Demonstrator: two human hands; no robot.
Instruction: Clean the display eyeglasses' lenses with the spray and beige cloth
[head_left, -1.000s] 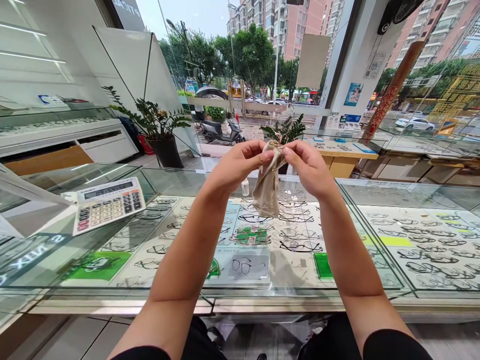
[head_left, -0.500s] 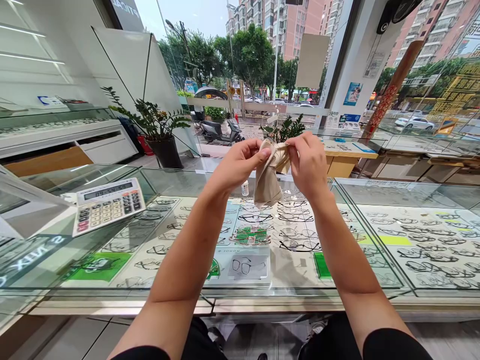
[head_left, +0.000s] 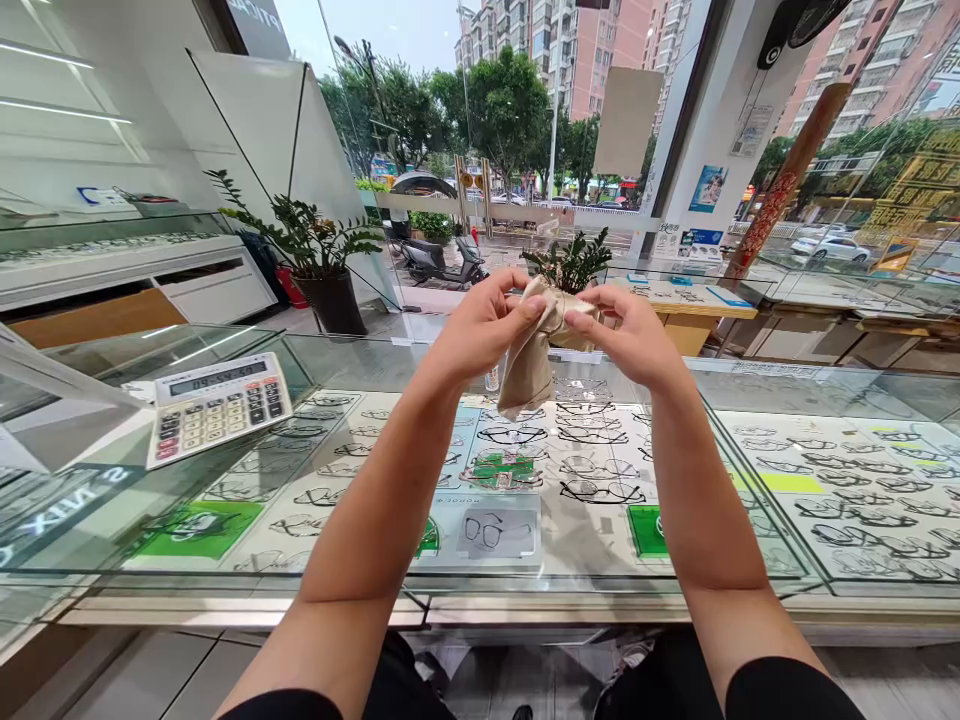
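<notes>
A small beige cloth pouch hangs in the air above the glass counter, gathered near its top. On its left side, my left hand pinches the gathered fabric between thumb and fingers. My right hand grips the fabric's other side, thumb toward me, with part of the cloth stretched between the two hands. Whatever the pouch may contain is hidden. Rows of eyeglasses lie beneath it inside the display case.
The glass counter spans the width before me. A calculator rests on its left part. Farther off stand a potted plant, a fire extinguisher and another display table. A small white bottle is partly hidden behind the pouch.
My right hand has turned, bringing its thumb to the front of the cloth, and its fingers have shifted. The pouch's lower end has swung slightly left; my left hand stays nearly in place.
</notes>
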